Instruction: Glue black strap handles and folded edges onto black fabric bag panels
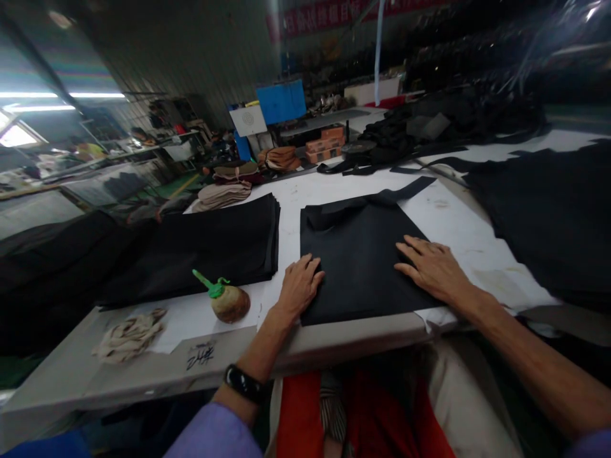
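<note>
A dark fabric panel (359,267) lies on the white-topped table in front of me, with a fold or loose strip along its far edge. My left hand (300,283) rests on the panel's left edge, fingers stretched out. On its right side my right hand (429,264) lies flat, fingers spread. Neither hand grips anything. Left of my left hand stands a round brownish bottle (231,303) with a green spout. Behind it is a stack of black fabric pieces (224,238).
A crumpled beige cloth (130,337) lies near the table's (229,357) front left edge. More black fabric (554,216) covers the right side. Folded cloths (222,194), orange-brown boxes (324,145) and a dark fabric heap (429,127) sit farther back.
</note>
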### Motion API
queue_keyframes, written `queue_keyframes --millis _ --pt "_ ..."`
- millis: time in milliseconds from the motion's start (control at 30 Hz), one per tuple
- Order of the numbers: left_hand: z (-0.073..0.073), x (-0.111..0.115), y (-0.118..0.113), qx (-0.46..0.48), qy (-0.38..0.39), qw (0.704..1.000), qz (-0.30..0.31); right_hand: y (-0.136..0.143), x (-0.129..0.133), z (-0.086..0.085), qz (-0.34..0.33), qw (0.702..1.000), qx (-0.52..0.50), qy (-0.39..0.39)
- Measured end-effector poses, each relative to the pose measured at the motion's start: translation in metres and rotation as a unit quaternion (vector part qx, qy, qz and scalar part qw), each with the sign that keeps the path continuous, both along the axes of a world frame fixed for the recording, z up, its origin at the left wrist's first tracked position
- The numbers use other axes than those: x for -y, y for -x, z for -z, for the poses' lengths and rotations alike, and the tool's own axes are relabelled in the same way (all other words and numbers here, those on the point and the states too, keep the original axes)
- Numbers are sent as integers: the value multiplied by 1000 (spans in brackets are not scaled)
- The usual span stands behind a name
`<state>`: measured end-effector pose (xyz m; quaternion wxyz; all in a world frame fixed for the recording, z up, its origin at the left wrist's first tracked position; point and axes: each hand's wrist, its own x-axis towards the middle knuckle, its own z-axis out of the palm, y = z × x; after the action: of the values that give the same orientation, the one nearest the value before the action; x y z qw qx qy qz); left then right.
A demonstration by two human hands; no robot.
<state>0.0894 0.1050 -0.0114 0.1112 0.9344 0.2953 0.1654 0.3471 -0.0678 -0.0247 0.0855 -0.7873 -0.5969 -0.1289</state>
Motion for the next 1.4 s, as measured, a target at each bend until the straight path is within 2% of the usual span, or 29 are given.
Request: queue_keyframes --millis 100,200,300,367,400,500,600,733,867,933,1000,1100,1167,1200,1267,1333,1400 --pt "-7 30 50 39 -4 999 -19 27 17 6 -71 997 -15 11" --pt "-5 58 117 101 -27 987 -122 44 36 19 -96 995 -25 4" --pt "-1 60 167 255 -51 914 -311 45 42 26 -90 995 -36 -14" --pt "0 49 181 333 -56 865 -371 42 40 24 -94 995 -42 -17" --pt "-1 42 182 351 -51 857 -374 41 39 22 -94 994 -45 -16" --pt "-4 19 175 316 -7 885 -342 46 39 12 -96 992 -72 -31" --pt "-6 1 162 246 47 914 -319 61 45 4 -96 979 -153 -96" --pt "-6 -15 153 164 84 929 -322 86 63 -1 -30 932 -310 -186" --pt "-15 -12 148 171 82 920 -343 118 75 -3 63 866 -451 -204" --pt "-24 4 141 217 133 907 -337 140 74 -2 75 811 -545 -199" --pt "-32 33 126 293 238 872 -310 163 69 2 36 744 -639 -190" --pt "-36 93 91 381 461 776 -201 191 62 6 -76 643 -737 -194" --pt "-32 133 64 380 594 701 -105 198 63 6 -116 596 -773 -184" --pt "-30 151 52 381 630 673 -67 198 66 4 -107 588 -783 -174" --pt "-26 174 35 376 639 671 -28 192 77 0 -49 601 -780 -171" --pt "-24 179 30 341 627 700 18 180 93 -5 21 630 -752 -195" --pt "-23 162 35 285 602 744 60 167 110 -5 72 661 -711 -228"
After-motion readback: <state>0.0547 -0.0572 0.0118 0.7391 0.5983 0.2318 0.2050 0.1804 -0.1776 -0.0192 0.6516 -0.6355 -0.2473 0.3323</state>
